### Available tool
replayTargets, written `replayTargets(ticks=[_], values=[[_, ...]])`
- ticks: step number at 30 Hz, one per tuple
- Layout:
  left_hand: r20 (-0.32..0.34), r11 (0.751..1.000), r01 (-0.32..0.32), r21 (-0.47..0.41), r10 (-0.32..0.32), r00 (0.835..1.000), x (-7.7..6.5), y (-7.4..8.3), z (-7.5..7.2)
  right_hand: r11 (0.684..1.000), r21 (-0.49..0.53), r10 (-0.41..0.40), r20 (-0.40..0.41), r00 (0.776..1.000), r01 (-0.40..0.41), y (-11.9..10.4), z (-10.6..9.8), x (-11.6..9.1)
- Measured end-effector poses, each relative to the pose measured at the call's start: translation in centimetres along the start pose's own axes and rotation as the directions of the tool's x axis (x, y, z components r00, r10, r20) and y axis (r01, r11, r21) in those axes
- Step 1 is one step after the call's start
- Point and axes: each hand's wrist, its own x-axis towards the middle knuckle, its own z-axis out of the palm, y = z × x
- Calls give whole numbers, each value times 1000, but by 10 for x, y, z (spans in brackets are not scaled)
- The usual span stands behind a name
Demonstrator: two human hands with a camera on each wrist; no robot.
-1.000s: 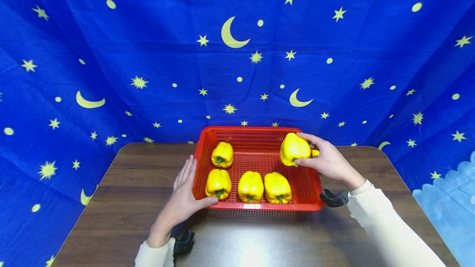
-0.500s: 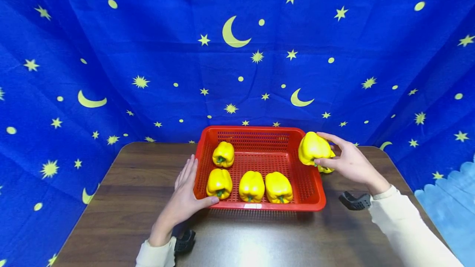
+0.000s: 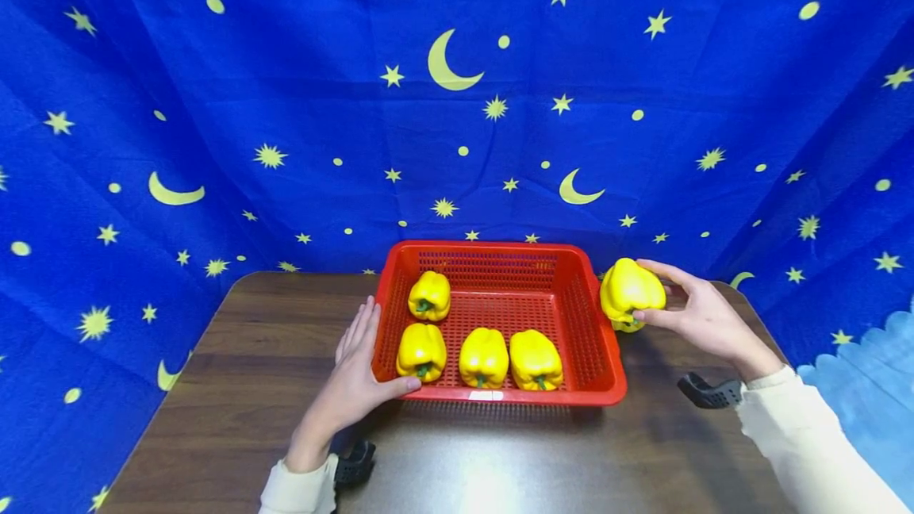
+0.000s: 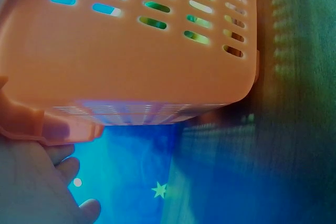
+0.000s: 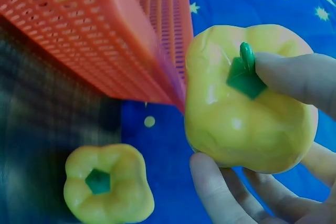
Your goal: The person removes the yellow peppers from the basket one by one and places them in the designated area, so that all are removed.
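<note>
My right hand [image 3: 707,322] grips a yellow bell pepper [image 3: 631,288] just beyond the right side of the red basket. In the right wrist view the thumb presses beside the green stem of this pepper [image 5: 247,124], and the fingers support it from underneath. Below it, another yellow pepper [image 5: 107,184] sits on the table outside the basket; the head view shows only a sliver of it. My left hand [image 3: 350,387] rests on the left side of the basket [image 3: 500,397], fingers straight along the rim and thumb over the front corner.
Several yellow peppers sit inside the basket, with one pepper [image 3: 429,297] at the back left and a row along the front, including a middle pepper [image 3: 484,358]. The brown wooden table [image 3: 236,387] meets a blue star-patterned cloth [image 3: 321,101] behind.
My right hand has carried the pepper rightward, from over the basket's right end to outside its rim. The left hand and the basket have stayed in place.
</note>
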Motion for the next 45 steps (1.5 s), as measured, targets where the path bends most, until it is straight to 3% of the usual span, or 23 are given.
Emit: replayTargets(ticks=[5, 17, 26, 34, 45], values=[[11, 1000, 7, -7, -7, 1000, -1, -1, 0, 1000, 30, -7, -13, 1000, 8, 9, -3, -4], [11, 1000, 9, -23, -8, 1000, 1, 0, -1, 999, -35, 32, -47, 998, -34, 34, -22, -3], [9, 1000, 12, -8, -12, 1000, 2, -2, 1, 997, -29, 65, -12, 998, -65, 55, -31, 2], [13, 1000, 12, -13, -11, 1000, 2, -2, 0, 999, 24, 44, -3, 999, -44, 72, -30, 3], [9, 1000, 8, -17, -7, 1000, 2, -1, 0, 998, -22, 58, 20, 998, -57, 89, -36, 6]])
